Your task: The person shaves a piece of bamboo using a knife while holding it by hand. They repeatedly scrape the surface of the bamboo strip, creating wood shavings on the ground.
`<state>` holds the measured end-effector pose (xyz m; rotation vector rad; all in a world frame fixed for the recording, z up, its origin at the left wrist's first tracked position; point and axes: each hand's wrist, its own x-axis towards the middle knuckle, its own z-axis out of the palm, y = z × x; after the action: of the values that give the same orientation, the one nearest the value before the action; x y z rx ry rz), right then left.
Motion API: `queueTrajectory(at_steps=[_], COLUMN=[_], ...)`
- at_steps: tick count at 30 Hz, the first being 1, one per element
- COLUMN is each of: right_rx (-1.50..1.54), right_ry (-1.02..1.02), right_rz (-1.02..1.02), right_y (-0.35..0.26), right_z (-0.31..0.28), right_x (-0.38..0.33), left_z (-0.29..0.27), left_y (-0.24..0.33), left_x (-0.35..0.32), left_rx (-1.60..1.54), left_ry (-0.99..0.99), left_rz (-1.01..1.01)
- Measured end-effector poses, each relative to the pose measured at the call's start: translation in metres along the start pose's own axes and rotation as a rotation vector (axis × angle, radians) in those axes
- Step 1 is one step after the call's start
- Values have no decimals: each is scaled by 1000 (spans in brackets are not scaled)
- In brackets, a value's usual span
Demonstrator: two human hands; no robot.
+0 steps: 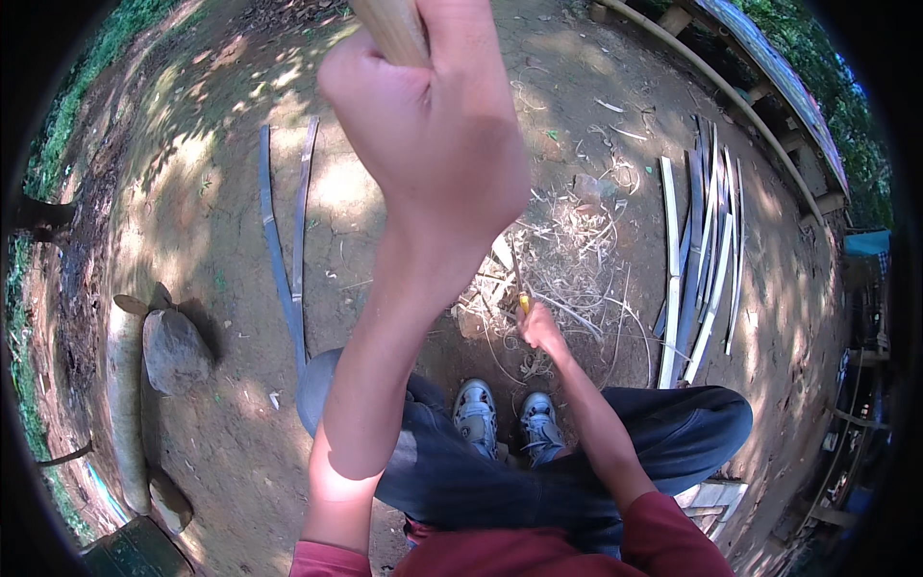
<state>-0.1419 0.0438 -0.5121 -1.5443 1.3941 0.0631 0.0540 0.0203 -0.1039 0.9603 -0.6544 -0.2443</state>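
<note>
Raised close before me, my left hand (442, 144) is closed round a pale strip that looks like split bamboo (394, 29). The strip's upper end runs out of view, and the hand hides part of it. Lower down, in front of my shoes, my right hand (541, 327) grips a knife by its yellow handle (524, 302). Its thin blade points away from me, over a heap of pale curled shavings (567, 250) on the ground. Beside the blade shows a small pale piece whose kind I cannot make out.
Several long bamboo strips (697, 260) lie to the right, and two dark ones (274, 221) to the left. A log (127, 394) and a stone (176, 352) are farther left. A bamboo-edged structure (760, 91) stands at the far right. My shoes (475, 413) rest near the shavings.
</note>
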Motion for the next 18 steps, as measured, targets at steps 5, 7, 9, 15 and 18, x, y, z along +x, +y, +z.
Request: queueTrajectory(at_steps=[5, 7, 9, 15, 18], right_rx=[-9, 132, 158, -191, 279], right_ry=[500, 564, 445, 227, 61], right_rz=[-340, -395, -251, -93, -109], right_y=[-76, -81, -31, 78, 64], right_z=[-11, -27, 3, 35, 10], right_x=[-17, -26, 21, 42, 57], left_z=[-11, -2, 6, 6, 9], left_y=[-4, -16, 3, -6, -4], left_x=[13, 6, 5, -5, -2], left_rx=[-107, -91, -89, -89, -157], left_ry=[7, 47, 18, -4, -36], left_rz=[121, 58, 77, 101, 131])
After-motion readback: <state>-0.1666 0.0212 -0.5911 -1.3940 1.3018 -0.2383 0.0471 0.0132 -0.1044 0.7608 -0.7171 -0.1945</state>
